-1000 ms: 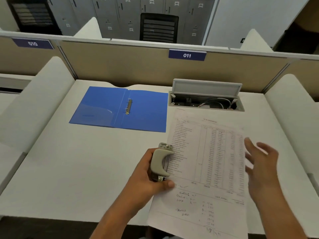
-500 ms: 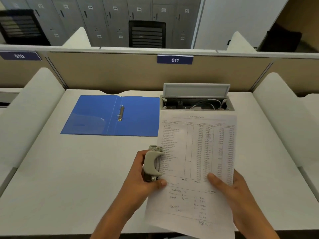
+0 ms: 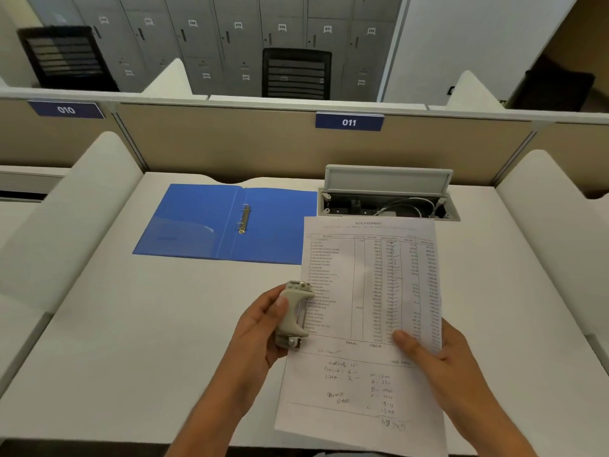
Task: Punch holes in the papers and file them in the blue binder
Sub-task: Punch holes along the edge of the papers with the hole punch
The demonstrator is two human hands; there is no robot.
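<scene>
Two hands share the work. The left hand is clenched around a small beige two-hole punch, held on its side with its long axis running away from the person, parallel to the left long edge of the white printed sheet of paper. That edge sits in or right at the punch's slot; whether it is fully seated is hard to tell. The right hand pinches the same sheet near its right edge, thumb on top, fingers hidden beneath, holding it above the white desk.

From the left-hand grip the sheet stretches rightward, with its long axis pointing away from the body. Judging by this, the coming squeeze turns on the paper edge lying straight and deep along the punch.

Beyond the left hand and slightly further left lies the open blue plastic ring binder, flat on the desk, its metal rings aligned roughly with the sheet's long edge. The left hand is nearer to it. Nothing is filed on the rings yet.
</scene>
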